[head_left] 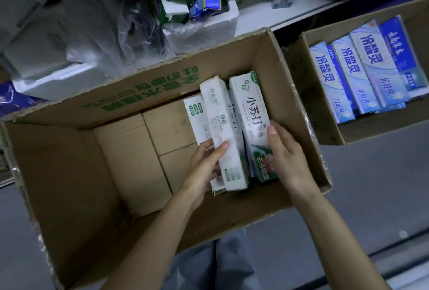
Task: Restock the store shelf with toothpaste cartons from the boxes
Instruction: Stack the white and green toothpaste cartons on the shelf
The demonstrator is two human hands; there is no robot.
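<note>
both hands (pixel 204 162) (pixel 284 155) grip green-and-white cartons (pixel 250 125) in the nearly emptied big box (pixel 69 173). the second box (pixel 325 131) holds many blue cartons (pixel 362 69), so plenty seems left.

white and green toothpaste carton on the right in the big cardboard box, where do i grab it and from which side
Grip the long white and green toothpaste carton across its narrow width near the lower end, from the right: its left face is packed against other cartons, its right edge free.
</note>
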